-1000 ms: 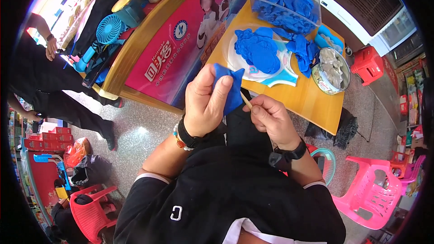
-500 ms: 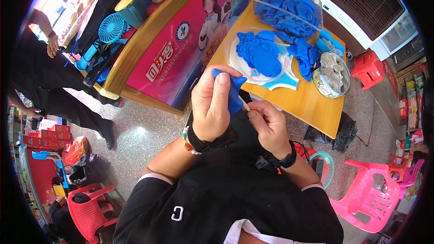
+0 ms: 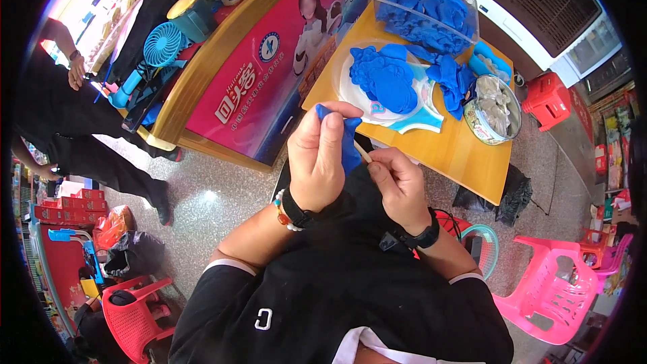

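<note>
My left hand (image 3: 315, 165) is raised in front of my chest, thumb and fingers pinching a thin, soft blue piece (image 3: 351, 152) that hangs down behind the thumb. My right hand (image 3: 400, 187), lower and to the right, grips a slender pale stick (image 3: 363, 153). The stick's upper end meets the blue piece; whether it goes inside is hidden. Beyond the hands, a heap of similar blue pieces (image 3: 385, 81) lies on a white, light-blue-edged mat (image 3: 416, 125) on the wooden table (image 3: 465, 162).
A clear plastic bin (image 3: 426, 17) of blue pieces stands at the table's back, with a round tin (image 3: 486, 128) of greyish pieces at right. A pink-fronted counter (image 3: 249, 101) runs along the left. Pink chair (image 3: 549, 290) at right; another person (image 3: 87, 108) stands far left.
Both hands stay almost in place. The blue piece shows slightly less beside my left thumb, and the view has shifted a little. At far left, the other person's hand has moved slightly.
</note>
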Motion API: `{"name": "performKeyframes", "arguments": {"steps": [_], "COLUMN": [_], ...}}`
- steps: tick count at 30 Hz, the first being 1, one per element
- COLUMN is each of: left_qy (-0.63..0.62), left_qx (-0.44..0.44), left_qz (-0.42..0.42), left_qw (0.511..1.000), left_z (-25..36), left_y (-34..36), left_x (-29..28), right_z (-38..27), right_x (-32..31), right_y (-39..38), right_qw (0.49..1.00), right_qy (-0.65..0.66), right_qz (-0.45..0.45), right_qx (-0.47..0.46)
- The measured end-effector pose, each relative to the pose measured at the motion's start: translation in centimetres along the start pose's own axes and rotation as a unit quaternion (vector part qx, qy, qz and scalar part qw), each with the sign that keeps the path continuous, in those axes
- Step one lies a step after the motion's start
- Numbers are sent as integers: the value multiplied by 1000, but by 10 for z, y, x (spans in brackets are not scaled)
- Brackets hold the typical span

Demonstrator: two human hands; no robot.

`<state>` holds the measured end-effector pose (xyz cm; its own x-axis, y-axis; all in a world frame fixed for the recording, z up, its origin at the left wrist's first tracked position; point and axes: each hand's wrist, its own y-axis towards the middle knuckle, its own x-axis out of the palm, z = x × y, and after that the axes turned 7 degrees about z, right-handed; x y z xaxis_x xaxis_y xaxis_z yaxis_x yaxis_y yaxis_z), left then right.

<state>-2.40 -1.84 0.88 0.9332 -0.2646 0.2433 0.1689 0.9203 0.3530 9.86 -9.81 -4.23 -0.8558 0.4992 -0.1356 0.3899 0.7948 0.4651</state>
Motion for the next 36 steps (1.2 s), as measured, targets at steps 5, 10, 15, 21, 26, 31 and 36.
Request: {"name": "performKeyframes", "arguments": {"steps": [5, 10, 15, 21, 26, 31, 36], "left_qy": [1, 18, 35, -38, -47, -70, -106], "left_qx": [-32, -20, -3, -41, -20, -24, -4], "left_qz": [-7, -13, -7, 9, 53, 62, 78], "left_qw": [999, 1000, 999, 998, 997, 995, 991], "left_z": [10, 7, 1, 0, -8, -3, -7], "left_y": [-5, 0, -4, -2, 0, 1, 0], "left_x": [0, -6, -6, -6, -9, -7, -5], "right_z": [-4, -5, -5, -3, -3, -2, 2], "right_x": [-12, -12, -6, -8, -7, -10, -9], "right_y": [4, 3, -1, 0, 0, -2, -6], "right_qw": [858, 888, 972, 937, 967, 958, 927], "right_qy": [337, 282, 139, 211, 126, 151, 234], "right_qz": [-178, -184, -90, -132, -108, -121, -139], "right_qx": [343, 313, 167, 247, 193, 211, 260]}}
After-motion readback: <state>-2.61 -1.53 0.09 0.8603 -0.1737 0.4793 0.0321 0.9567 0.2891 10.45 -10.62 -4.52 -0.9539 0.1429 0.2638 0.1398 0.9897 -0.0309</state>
